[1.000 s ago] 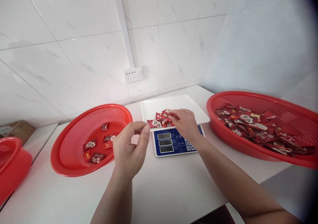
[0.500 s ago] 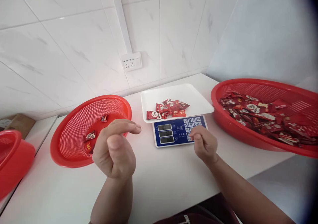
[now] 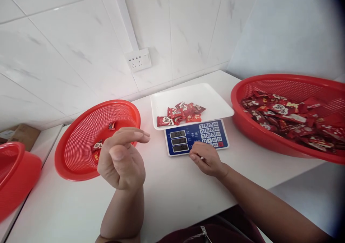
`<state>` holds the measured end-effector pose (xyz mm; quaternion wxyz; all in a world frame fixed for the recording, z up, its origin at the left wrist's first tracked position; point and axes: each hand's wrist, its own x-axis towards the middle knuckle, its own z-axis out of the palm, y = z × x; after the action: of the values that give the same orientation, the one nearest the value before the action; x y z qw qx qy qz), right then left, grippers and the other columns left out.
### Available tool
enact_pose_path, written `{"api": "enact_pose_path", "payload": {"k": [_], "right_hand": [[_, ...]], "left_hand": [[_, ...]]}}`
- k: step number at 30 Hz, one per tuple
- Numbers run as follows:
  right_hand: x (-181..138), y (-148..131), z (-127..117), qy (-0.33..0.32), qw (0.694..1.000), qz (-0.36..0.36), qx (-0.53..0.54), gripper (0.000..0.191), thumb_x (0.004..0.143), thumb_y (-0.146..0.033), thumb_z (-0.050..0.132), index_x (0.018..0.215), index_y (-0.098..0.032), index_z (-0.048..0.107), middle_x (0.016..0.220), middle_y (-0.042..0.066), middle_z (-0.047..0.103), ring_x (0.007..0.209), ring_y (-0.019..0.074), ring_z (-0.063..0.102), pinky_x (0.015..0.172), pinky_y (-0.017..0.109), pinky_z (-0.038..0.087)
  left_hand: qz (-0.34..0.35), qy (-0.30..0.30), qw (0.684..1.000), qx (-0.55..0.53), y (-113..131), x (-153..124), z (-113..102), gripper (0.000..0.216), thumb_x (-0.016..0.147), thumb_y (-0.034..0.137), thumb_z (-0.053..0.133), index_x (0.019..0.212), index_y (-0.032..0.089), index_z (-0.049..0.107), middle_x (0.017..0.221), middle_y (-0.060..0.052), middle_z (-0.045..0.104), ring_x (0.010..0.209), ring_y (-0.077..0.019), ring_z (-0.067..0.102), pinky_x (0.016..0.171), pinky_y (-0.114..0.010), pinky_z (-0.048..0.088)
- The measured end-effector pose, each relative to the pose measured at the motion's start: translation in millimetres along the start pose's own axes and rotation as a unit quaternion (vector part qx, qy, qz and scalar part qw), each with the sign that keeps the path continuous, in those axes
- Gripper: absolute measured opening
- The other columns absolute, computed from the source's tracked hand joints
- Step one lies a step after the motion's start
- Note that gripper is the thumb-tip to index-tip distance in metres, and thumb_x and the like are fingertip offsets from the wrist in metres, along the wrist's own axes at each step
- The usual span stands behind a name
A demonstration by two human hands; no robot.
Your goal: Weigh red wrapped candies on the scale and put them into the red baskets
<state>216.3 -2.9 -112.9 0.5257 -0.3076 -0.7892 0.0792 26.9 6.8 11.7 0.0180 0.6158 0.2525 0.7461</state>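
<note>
At the scale [image 3: 194, 137], left grip [image 3: 121, 160] apart, right grip [image 3: 207, 159] curled together, weighing the sweets [image 3: 183, 111] seems underway, calling next for reading the display [image 3: 179, 141].

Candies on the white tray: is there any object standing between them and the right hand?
No tall object is visible between the right hand and the candies. Only the scale's blue panel and the white tray's near rim lie between; both look low and probably would hinder little.
</note>
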Motion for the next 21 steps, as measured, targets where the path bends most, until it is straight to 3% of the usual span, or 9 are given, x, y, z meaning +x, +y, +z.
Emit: {"api": "enact_pose_path", "payload": {"k": [6,21], "right_hand": [[1.6,0.3,-4.0,0.019,0.999,0.039,-0.011,0.024,0.089,-0.017,0.044,0.067,-0.021,0.051,0.051,-0.002,0.048,0.05,0.0125,0.043,0.048,0.024,0.035],[-1.2,3.8,-0.5,0.025,0.999,0.044,-0.01,0.022,0.088,-0.013,0.047,0.068,-0.019,0.051,0.052,-0.002,0.047,0.051,0.0109,0.041,0.049,0.022,0.034]], "left_hand": [[0.006,-0.013,0.999,-0.044,-0.1,0.4,1.8,0.03,0.094,0.03,0.044,0.076,0.018,0.066,0.063,0.0,0.061,0.054,-0.0129,0.059,0.048,-0.03,0.049],[0.033,-0.034,0.997,-0.064,-3.8,1.6,2.1,0.03,0.094,0.026,0.043,0.079,0.015,0.066,0.065,0.0,0.063,0.055,-0.0128,0.06,0.048,-0.029,0.049]]}}
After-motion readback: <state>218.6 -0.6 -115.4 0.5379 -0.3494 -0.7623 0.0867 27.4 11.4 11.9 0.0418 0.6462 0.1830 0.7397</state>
